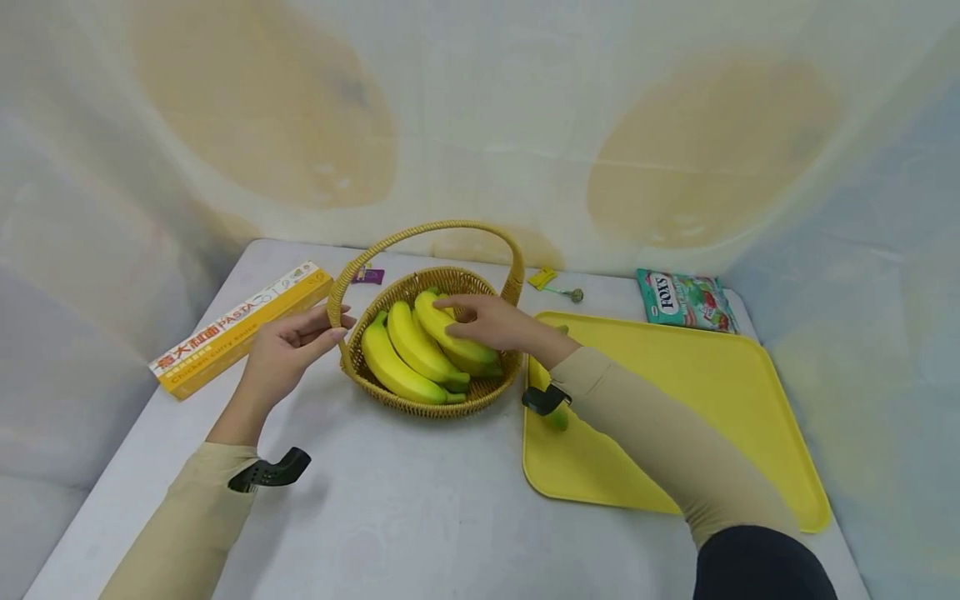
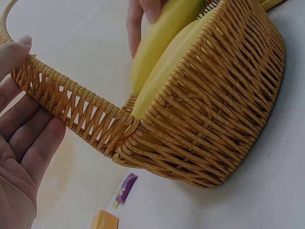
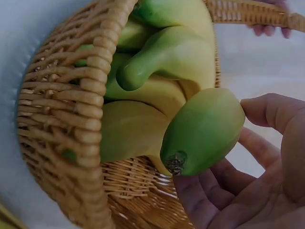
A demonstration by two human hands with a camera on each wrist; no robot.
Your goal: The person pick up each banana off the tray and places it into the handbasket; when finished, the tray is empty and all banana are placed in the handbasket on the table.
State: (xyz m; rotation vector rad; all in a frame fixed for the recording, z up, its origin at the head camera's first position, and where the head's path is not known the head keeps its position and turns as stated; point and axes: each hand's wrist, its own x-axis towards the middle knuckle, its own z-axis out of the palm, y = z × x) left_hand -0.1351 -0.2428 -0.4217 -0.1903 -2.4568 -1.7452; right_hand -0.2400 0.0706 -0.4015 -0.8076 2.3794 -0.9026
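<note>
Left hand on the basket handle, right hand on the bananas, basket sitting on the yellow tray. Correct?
Not quite. The basket sits on the grey table, beside the yellow tray, not on it; the head view shows this. The rest holds: the left hand touches the basket handle and the right hand rests on the bananas.

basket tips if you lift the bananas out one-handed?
Probably it would shift: the woven basket looks light beside the bananas. The left hand rests on its handle, which should steady it. The bananas' smooth skin may slide in the right hand unless the grip wraps well.
</note>
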